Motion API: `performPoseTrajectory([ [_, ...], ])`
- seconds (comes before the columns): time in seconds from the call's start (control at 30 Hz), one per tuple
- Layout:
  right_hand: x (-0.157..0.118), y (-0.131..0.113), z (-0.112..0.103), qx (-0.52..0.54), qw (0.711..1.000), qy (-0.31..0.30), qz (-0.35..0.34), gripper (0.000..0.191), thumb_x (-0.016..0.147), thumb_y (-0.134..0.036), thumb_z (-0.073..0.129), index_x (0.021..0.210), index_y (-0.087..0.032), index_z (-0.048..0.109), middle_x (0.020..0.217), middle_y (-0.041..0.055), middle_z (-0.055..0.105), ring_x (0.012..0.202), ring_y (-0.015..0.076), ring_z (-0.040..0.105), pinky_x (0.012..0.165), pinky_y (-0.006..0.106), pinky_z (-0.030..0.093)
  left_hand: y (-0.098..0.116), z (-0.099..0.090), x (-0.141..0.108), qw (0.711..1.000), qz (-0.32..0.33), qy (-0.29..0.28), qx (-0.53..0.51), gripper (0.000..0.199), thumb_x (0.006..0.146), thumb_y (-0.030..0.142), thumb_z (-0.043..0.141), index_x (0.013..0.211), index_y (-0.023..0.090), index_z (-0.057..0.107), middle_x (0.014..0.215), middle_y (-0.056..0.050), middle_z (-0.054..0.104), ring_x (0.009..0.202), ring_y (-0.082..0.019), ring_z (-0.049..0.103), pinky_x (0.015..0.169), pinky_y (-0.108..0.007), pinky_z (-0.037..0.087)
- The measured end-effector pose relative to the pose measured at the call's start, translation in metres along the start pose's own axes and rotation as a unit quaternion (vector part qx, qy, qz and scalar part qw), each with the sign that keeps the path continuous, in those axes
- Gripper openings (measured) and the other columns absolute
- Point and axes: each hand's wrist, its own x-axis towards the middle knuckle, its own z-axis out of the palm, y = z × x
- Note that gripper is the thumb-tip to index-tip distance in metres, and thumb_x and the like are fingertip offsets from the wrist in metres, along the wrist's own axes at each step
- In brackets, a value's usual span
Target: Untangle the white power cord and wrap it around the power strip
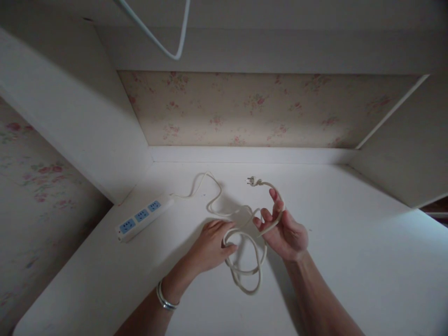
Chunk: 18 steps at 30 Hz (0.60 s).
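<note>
A white power strip [145, 217] with blue socket panels lies on the left of the white desktop. Its pale cord [261, 275] runs from the strip's far end to a loose coil between my hands. My left hand [215, 245] grips the coil's left side, thumb and fingers closed round the cord. With palm turned up, my right hand [285, 231] holds the cord's end part, which passes across its curled fingers. Beyond the fingertips the plug [253, 181] sticks out, its metal prongs pointing left. A silver bangle [164, 298] circles my left wrist.
The white desktop [350, 261] meets a floral-papered wall [245, 109] at the back. Side panels stand left [80, 107] and right [395, 135]. A pale cable loop [177, 55] hangs from above at the upper left.
</note>
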Motion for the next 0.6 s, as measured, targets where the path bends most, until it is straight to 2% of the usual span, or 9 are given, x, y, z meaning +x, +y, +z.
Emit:
performPoseTrajectory([
  [0.13,-0.001,0.001,0.000,0.001,1.000,-0.010,-0.010,0.038,0.073,-0.033,0.071,0.108,-0.039,0.058,0.080,-0.0049,0.062,0.066,0.0142,0.047,0.074,0.038,0.041,-0.004,0.002,-0.001,0.999,-0.024,0.026,-0.008,0.042,0.075,0.015,0.064,0.115,0.024,0.058,0.104,-0.004,0.064,0.101,-0.022,0.056,0.095,-0.037,0.040],
  [0.23,-0.002,-0.001,0.000,0.009,1.000,-0.002,-0.020,0.034,0.070,-0.026,0.071,0.100,-0.037,0.060,0.070,-0.0052,0.052,0.061,0.0126,0.044,0.069,0.035,0.041,-0.011,0.001,0.000,0.997,-0.032,0.052,-0.041,0.024,0.080,0.016,0.058,0.101,0.022,0.066,0.094,-0.006,0.063,0.093,-0.021,0.058,0.087,-0.035,0.045],
  [0.37,-0.001,-0.004,0.003,0.010,1.000,0.023,-0.018,0.035,0.071,-0.021,0.071,0.100,-0.037,0.059,0.071,-0.0051,0.048,0.065,0.0123,0.047,0.070,0.033,0.042,-0.018,-0.004,0.002,0.983,-0.048,0.112,-0.139,0.016,0.084,0.021,0.052,0.088,0.021,0.067,0.093,-0.007,0.060,0.088,-0.019,0.059,0.079,-0.030,0.048],
  [0.47,0.001,-0.002,0.005,-0.007,1.000,0.018,-0.011,0.033,0.074,-0.018,0.071,0.099,-0.037,0.059,0.076,-0.0054,0.052,0.071,0.0123,0.051,0.076,0.034,0.043,-0.018,-0.007,0.005,0.957,-0.120,0.131,-0.230,0.017,0.084,0.029,0.053,0.093,0.020,0.064,0.092,-0.006,0.061,0.077,-0.017,0.063,0.060,-0.024,0.050],
  [0.53,0.002,0.002,0.007,-0.041,0.999,-0.001,-0.007,0.027,0.076,-0.019,0.070,0.095,-0.035,0.060,0.080,-0.0048,0.056,0.075,0.0131,0.054,0.079,0.034,0.042,-0.014,-0.009,0.006,0.935,-0.176,0.107,-0.287,0.019,0.084,0.032,0.050,0.095,0.020,0.060,0.086,-0.003,0.062,0.061,-0.013,0.063,0.045,-0.020,0.044],
  [0.6,0.003,0.007,0.007,-0.088,0.996,-0.018,-0.007,0.021,0.079,-0.021,0.069,0.094,-0.033,0.060,0.085,-0.0033,0.060,0.080,0.0144,0.056,0.082,0.034,0.041,-0.009,-0.012,0.007,0.918,-0.210,0.092,-0.323,0.020,0.084,0.035,0.050,0.092,0.019,0.059,0.080,-0.001,0.063,0.047,-0.010,0.058,0.037,-0.017,0.036],
])
